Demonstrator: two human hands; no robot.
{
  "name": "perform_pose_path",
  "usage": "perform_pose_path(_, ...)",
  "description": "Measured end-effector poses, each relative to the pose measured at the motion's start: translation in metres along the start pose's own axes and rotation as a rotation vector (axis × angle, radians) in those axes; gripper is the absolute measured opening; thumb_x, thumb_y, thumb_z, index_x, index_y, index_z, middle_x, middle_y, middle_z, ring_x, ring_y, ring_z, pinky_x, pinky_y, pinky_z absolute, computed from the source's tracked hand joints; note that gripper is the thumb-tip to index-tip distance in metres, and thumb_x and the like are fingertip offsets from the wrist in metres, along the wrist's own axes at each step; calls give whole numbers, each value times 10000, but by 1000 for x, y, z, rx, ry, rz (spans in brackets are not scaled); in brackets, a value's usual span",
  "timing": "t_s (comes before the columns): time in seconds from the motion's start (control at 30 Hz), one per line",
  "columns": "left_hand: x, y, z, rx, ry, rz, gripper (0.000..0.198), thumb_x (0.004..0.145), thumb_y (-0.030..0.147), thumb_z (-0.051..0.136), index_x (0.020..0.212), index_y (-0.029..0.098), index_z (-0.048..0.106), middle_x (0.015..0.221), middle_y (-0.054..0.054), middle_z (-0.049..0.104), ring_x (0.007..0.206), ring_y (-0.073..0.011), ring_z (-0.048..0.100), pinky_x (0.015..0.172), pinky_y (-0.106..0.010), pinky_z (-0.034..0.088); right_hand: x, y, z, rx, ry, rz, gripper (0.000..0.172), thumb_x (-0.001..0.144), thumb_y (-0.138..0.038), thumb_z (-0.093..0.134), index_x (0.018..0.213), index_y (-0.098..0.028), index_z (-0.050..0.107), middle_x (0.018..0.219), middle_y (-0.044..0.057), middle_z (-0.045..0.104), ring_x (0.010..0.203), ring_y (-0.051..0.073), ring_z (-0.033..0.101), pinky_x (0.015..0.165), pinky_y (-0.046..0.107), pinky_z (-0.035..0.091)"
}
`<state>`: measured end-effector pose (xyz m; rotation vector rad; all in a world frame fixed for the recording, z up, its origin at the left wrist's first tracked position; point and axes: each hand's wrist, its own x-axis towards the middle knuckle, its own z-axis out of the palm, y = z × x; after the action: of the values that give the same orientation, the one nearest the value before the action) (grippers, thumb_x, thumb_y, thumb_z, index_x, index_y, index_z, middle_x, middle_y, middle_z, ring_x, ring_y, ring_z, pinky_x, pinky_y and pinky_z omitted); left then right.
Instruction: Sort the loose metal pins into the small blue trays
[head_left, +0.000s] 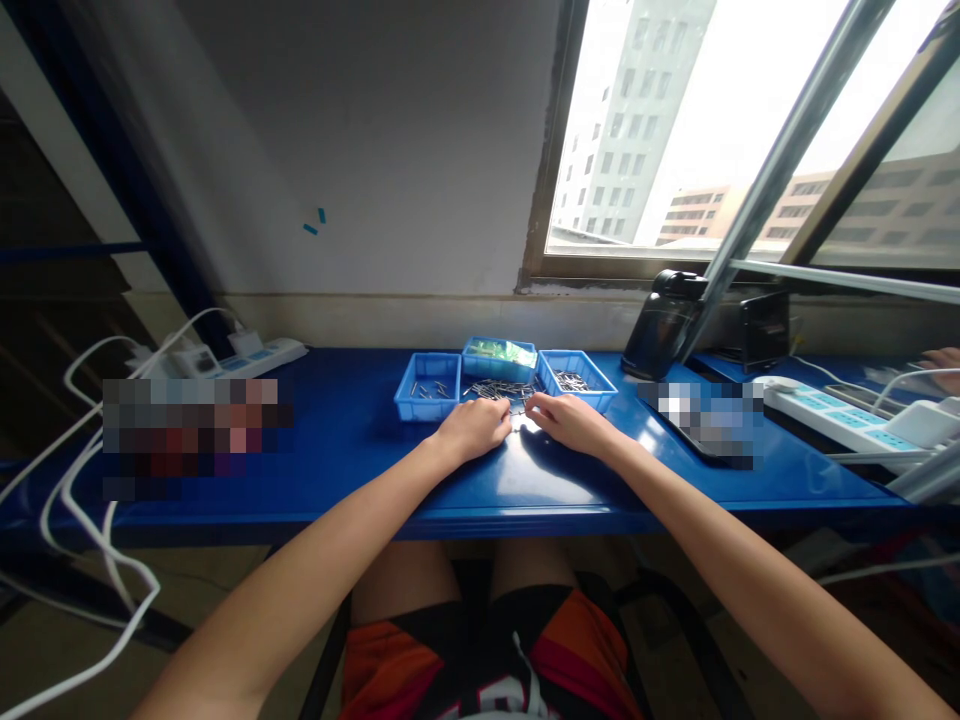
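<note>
Both of my hands rest low over the blue table, close together in front of a loose pile of small metal pins (pixel 504 389). My left hand (pixel 478 428) has its fingers curled inward and closed; whatever is in them is hidden. Across a narrow gap, my right hand (pixel 568 421) is closed with thumb and forefinger together near a thin shiny bit of metal. Too small to make out is what its fingertips hold. Around the pile stand a left blue bin (pixel 427 408) with a few pins, a right blue bin (pixel 596 395) with more pins, and a back blue bin (pixel 499 370) containing a green-and-clear plastic bag (pixel 501 351).
A black jug-like container (pixel 660 325) stands right of the bins, near a slanted metal pole. A dark flat object (pixel 709 440), partly blurred out, lies nearby. Power strips (pixel 840 415) with white cables flank both sides. Another person's hand (pixel 943 358) shows at far right.
</note>
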<state>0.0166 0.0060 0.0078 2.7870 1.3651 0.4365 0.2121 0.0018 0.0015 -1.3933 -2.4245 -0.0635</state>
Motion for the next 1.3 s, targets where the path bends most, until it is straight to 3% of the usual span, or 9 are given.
perform_pose_path(0.23, 2, -1, 0, 14, -14, -2, 173, 860, 252, 403, 917, 185, 551, 949, -72, 641, 858, -199, 618, 722, -268, 471, 1, -2, 0, 28, -19, -10, 144, 824, -238, 463, 913, -191, 567, 583, -21, 564, 515, 96, 470, 520, 197, 288)
perform_pose_path(0.57, 3, -5, 4, 20, -1, 12, 159, 872, 267, 391, 920, 193, 523, 928, -68, 648, 849, -217, 626, 687, -282, 477, 0, -2, -1, 22, -19, -6, 134, 828, -239, 465, 918, -196, 555, 595, -17, 575, 518, 100, 469, 522, 199, 289)
perform_pose_path(1.07, 2, -3, 4, 1, 22, 2, 325, 924, 352, 246, 953, 181, 520, 873, -86, 655, 823, -236, 633, 673, -309, 479, -1, -2, -1, 13, -25, -20, 275, 902, -333, 364, 948, -185, 591, 608, 22, 594, 551, 124, 528, 537, 214, 307)
perform_pose_path(1.3, 2, -2, 2, -72, 118, 92, 267, 895, 342, 367, 1066, 206, 520, 1007, -50, 622, 885, -185, 607, 740, -261, 473, -1, -2, 0, 93, 1, -65, 305, 920, -349, 314, 931, -185, 570, 638, 24, 581, 546, 110, 495, 544, 211, 326)
